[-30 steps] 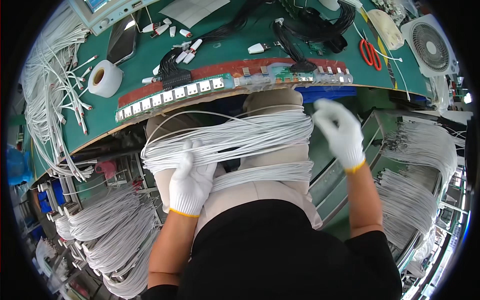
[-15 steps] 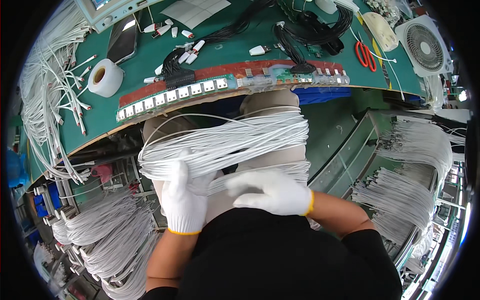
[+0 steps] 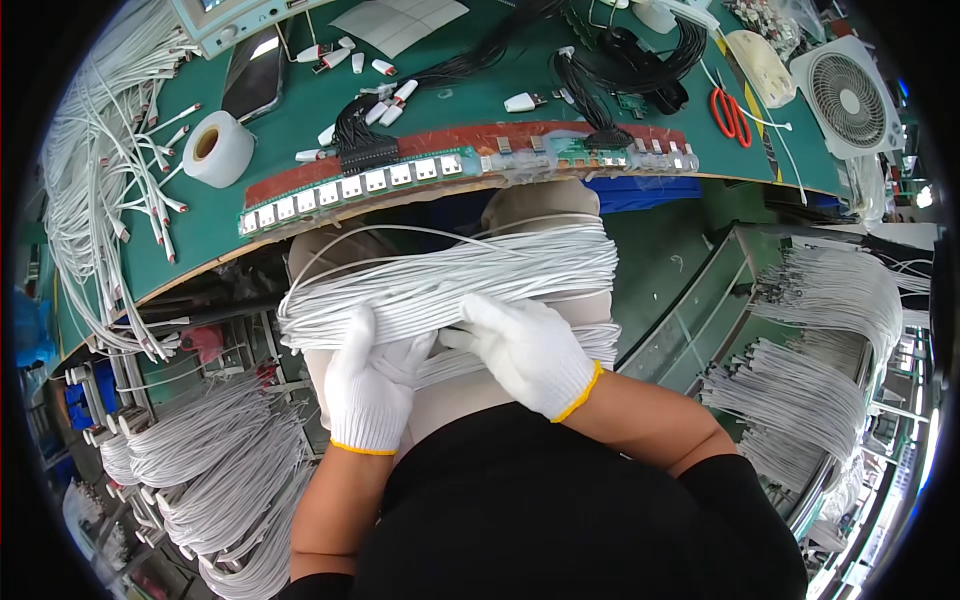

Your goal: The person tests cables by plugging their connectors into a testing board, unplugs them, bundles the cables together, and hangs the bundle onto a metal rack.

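One thick bundle of white cables (image 3: 470, 265) lies across the lap (image 3: 535, 204), its near edge held by the gloved left hand (image 3: 370, 385), thumb on top. Close beside, the right hand (image 3: 525, 355) touches that edge, fingers half-curled; whether they grip, I cannot tell. Outward of each hand, a metal rack (image 3: 740, 243) carries more cables (image 3: 825, 380).
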Tool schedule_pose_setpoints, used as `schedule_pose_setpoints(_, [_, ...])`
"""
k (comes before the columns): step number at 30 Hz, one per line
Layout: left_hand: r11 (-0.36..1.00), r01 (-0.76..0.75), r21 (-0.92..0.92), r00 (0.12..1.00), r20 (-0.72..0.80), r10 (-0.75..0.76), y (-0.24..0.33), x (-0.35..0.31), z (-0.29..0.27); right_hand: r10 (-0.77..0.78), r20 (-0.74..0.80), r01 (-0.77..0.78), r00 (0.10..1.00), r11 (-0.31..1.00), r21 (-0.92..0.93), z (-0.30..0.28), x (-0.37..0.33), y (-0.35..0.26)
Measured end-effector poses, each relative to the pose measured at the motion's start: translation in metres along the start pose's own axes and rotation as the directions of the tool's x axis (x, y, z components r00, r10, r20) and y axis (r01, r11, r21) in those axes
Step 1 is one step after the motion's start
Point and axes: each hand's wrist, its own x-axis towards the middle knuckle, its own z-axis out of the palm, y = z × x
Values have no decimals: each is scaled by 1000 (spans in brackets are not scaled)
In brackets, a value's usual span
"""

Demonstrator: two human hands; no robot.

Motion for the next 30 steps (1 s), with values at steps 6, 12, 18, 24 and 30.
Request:
schedule_pose_setpoints(6, [984,-113,136,990,-64,123,-6,-13,15,-2,-48,39,999,609,792,24,-3,8])
schedule_pose_setpoints(12, [1000,-12,18,1000,5,12,2,-4,9,-67,-97,118,993,563,818,11,-1,-4])
schedule_pose_setpoints(18, [997,22,74,999,23,-24,-1,-8,19,90,-170,70,981,657,750,15,3,5])
schedule_pose_setpoints(24, [999,39,-14,998,51,-38,-8,-17,5,39,-145,99,989,555,826,19,-2,1])
schedule_pose_setpoints(30, [996,67,-54,995,75,-63,-10,-24,-2,-79,-55,86,995,484,871,23,-6,1])
